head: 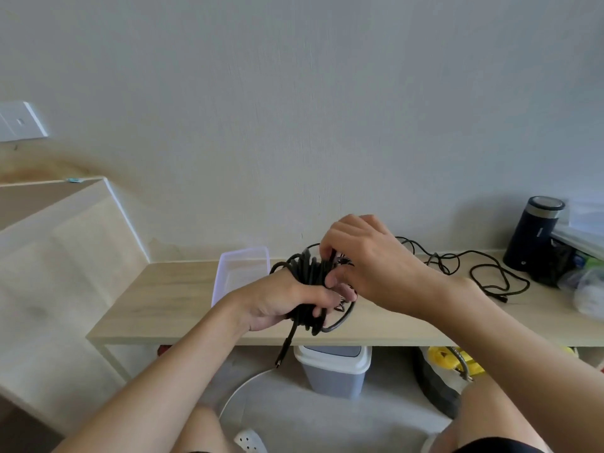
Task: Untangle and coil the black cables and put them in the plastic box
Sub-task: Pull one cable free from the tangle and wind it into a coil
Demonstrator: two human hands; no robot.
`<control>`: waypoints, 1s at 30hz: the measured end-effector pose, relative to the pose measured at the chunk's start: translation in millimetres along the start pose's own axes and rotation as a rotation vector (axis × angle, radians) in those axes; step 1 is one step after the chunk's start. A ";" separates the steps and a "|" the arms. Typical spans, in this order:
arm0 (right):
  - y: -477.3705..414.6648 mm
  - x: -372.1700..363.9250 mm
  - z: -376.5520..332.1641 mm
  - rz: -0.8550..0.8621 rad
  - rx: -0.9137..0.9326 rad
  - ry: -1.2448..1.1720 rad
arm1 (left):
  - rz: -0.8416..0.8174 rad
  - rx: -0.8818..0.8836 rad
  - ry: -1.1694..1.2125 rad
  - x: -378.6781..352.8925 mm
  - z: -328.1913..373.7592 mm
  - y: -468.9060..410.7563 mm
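My left hand (277, 302) grips a thick coil of black cable (307, 273) from below, above the middle of the wooden shelf. One plug end (283, 349) dangles down past the shelf's front edge. My right hand (362, 259) reaches over the coil's top, its fingertips pinching strands there. A loose black cable (483, 273) trails from behind my right hand across the shelf to the right. The clear plastic box (228, 273) stands open on the shelf just left of the coil, partly hidden by my left hand.
The light wooden shelf (170, 289) runs along a white wall. A dark cylindrical container (532, 233) and plastic bags (585, 282) crowd its right end. Under the shelf stand a grey bin with white lid (333, 371) and yellow items (451, 364). A beige cushion (58, 273) lies left.
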State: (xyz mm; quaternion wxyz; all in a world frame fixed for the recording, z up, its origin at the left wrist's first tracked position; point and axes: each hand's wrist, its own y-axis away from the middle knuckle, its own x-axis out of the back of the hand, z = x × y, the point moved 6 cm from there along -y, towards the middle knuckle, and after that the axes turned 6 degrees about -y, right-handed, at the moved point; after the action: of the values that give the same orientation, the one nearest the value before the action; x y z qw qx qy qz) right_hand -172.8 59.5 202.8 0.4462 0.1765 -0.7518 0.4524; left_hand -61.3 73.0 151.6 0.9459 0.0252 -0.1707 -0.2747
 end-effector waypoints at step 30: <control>11.4 -206.5 202.9 -0.144 -0.863 -1.767 | -0.044 0.072 0.781 25.9 -165.6 -186.9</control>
State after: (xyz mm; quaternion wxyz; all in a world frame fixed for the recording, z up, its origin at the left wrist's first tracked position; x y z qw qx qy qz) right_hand -172.8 -133.1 -13.6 -0.2236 0.3184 -0.9027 -0.1837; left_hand -80.5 -106.7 -22.6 0.9321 0.1645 0.1930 -0.2585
